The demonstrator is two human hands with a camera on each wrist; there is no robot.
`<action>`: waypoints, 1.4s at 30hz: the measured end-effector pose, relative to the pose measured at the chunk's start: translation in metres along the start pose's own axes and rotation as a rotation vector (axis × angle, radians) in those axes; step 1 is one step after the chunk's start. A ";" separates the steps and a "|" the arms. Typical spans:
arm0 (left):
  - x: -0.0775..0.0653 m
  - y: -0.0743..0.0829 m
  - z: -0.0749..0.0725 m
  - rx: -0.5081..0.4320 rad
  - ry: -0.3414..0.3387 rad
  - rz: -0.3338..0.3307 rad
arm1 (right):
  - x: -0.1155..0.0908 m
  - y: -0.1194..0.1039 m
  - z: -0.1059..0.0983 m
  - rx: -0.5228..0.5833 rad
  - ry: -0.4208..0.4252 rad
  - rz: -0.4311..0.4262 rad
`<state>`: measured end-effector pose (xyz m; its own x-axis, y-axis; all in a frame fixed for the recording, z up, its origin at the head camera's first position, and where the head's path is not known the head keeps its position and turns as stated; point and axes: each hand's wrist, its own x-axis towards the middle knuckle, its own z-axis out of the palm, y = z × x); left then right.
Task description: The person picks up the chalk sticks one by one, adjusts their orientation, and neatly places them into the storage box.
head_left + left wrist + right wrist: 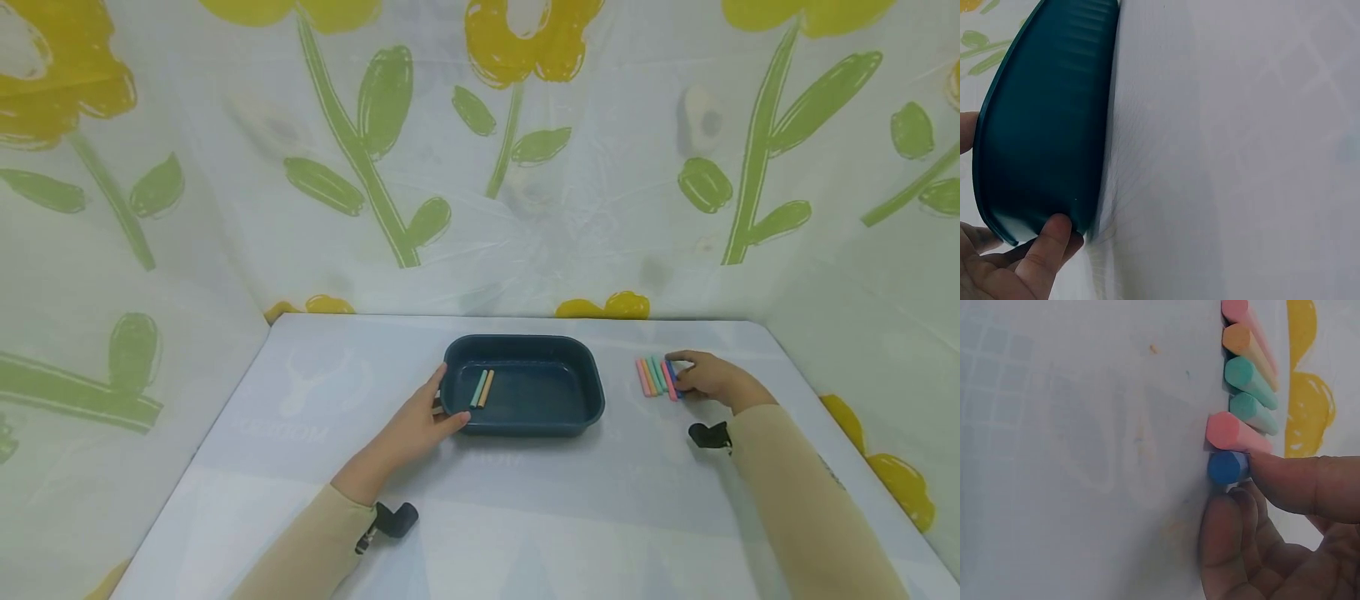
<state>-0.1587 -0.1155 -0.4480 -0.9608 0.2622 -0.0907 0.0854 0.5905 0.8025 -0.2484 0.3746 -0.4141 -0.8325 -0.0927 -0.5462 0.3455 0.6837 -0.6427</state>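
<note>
My left hand [411, 427] grips the left end of a dark teal rectangular dish [540, 402]. In the left wrist view the thumb presses on the outer wall of the dish [1047, 119], and another finger reaches its rim. A green chalk stick [478, 389] and a yellow-orange chalk stick [487, 389] lie side by side inside. To the right of the dish, my right hand [716, 381] pinches a blue chalk stick [1227, 467] between thumb and fingers, at the end of a row. Beside it lies a pink chalk stick [1232, 431].
Further along the row are two green chalks [1241, 374], an orange chalk [1239, 339] and another pink chalk [1237, 309]. The white table [525, 517] meets a flower-printed curtain [615, 208] at the back and sides. Small chalk crumbs [1154, 349] dot the tabletop.
</note>
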 end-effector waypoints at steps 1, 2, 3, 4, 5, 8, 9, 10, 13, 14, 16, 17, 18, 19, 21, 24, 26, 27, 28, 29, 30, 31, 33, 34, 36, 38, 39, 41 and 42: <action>0.000 0.000 0.000 -0.001 0.000 0.001 | 0.000 0.000 0.000 -0.003 -0.002 0.000; 0.000 0.001 0.000 0.001 -0.001 0.002 | 0.000 -0.001 0.000 -0.010 -0.002 0.001; -0.001 0.001 0.000 0.001 -0.001 0.003 | 0.000 -0.001 0.000 -0.014 0.001 0.006; -0.001 0.002 0.000 0.000 -0.002 0.004 | 0.000 -0.001 -0.001 -0.013 0.003 0.011; -0.001 0.002 -0.001 0.000 -0.001 0.005 | 0.000 0.000 -0.001 -0.018 0.007 0.015; -0.002 0.003 0.000 0.004 -0.001 0.005 | 0.001 0.003 -0.001 -0.023 0.021 0.010; -0.002 0.003 0.000 0.004 0.000 0.005 | 0.001 0.004 -0.001 -0.027 0.028 0.005; -0.002 0.004 0.000 0.004 0.000 0.005 | 0.001 0.005 -0.001 -0.035 0.034 -0.003; -0.002 0.003 0.001 0.005 0.001 0.008 | 0.002 0.010 0.000 -0.056 0.055 -0.028; -0.002 0.002 0.001 0.005 0.002 0.008 | 0.002 0.011 0.001 -0.058 0.064 -0.027; -0.002 0.002 0.001 0.006 0.002 0.010 | 0.002 0.013 0.002 -0.058 0.076 -0.031; -0.002 0.002 0.001 0.007 0.001 0.011 | 0.001 0.014 0.003 -0.056 0.082 -0.030; -0.002 0.002 0.002 0.007 0.001 0.013 | -0.001 0.014 0.004 -0.055 0.088 -0.029; -0.002 0.002 0.001 0.007 0.000 0.012 | -0.003 0.014 0.004 -0.049 0.096 -0.030; -0.002 0.002 0.002 0.006 -0.002 0.013 | -0.007 0.014 0.006 -0.033 0.105 -0.034; -0.002 0.003 0.002 0.004 -0.001 0.011 | -0.013 0.012 0.007 0.013 0.108 -0.047; -0.002 0.003 0.001 0.005 0.002 0.007 | -0.018 0.011 0.007 0.058 0.105 -0.054; -0.002 0.003 0.002 0.006 0.003 0.006 | -0.020 0.010 0.007 0.081 0.102 -0.061; -0.001 0.003 0.002 0.007 0.005 0.005 | -0.022 0.009 0.006 0.101 0.097 -0.070; -0.001 0.003 0.002 0.007 0.006 0.004 | -0.024 0.008 0.006 0.124 0.094 -0.076; -0.001 0.002 0.002 0.009 0.007 0.004 | -0.026 0.007 0.006 0.143 0.092 -0.086; -0.001 0.002 0.002 0.009 0.007 0.002 | -0.028 0.006 0.006 0.155 0.092 -0.092; -0.001 0.002 0.002 0.011 0.009 0.002 | -0.030 0.004 0.006 0.172 0.089 -0.114; -0.002 0.003 0.001 0.011 0.009 0.001 | -0.031 0.002 0.006 0.182 0.088 -0.122; -0.002 0.003 0.001 0.008 0.010 0.003 | -0.034 -0.002 0.007 0.197 0.088 -0.137; -0.002 0.003 0.000 0.009 0.010 0.004 | -0.037 -0.006 0.008 0.208 0.087 -0.150; -0.002 0.003 0.000 0.009 0.010 0.005 | -0.039 -0.009 0.008 0.214 0.086 -0.161; -0.003 0.003 0.000 0.009 0.009 0.006 | -0.043 -0.014 0.010 0.225 0.084 -0.186; -0.003 0.003 0.000 0.009 0.009 0.007 | -0.045 -0.017 0.010 0.233 0.084 -0.199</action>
<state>-0.1559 -0.1142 -0.4458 -0.9626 0.2592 -0.0795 0.0945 0.5957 0.7976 -0.2126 0.3594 -0.3839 -0.9232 -0.1413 -0.3573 0.2542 0.4728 -0.8437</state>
